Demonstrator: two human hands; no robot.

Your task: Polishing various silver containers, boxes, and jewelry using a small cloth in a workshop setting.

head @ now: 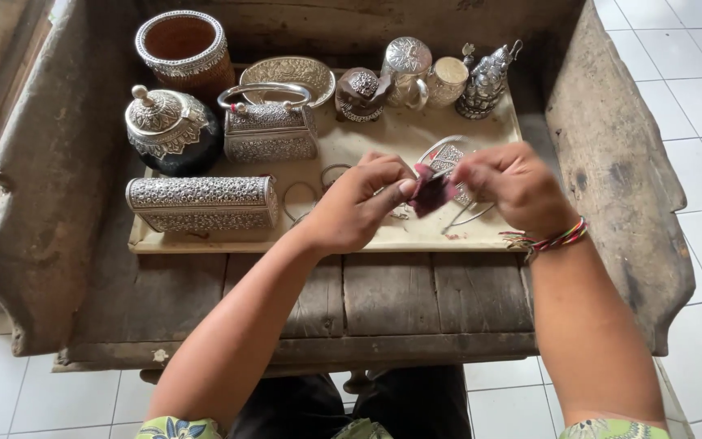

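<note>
Here, the left hand (359, 203) and right hand (513, 185) pinch a dark red cloth (432, 192) between fingertips. Embossed silver boxes lie beyond it on a pale tray (367, 138).

Soft, even daylight fills the view, bright on the white floor tiles (692, 97) at the upper right and dimmer toward the dark wood at the left edge. Shadows are faint and short. Small highlights glint on the silver containers (201, 203). The right hand (513, 187) is motion-blurred; everything else reads fairly sharp.
</note>
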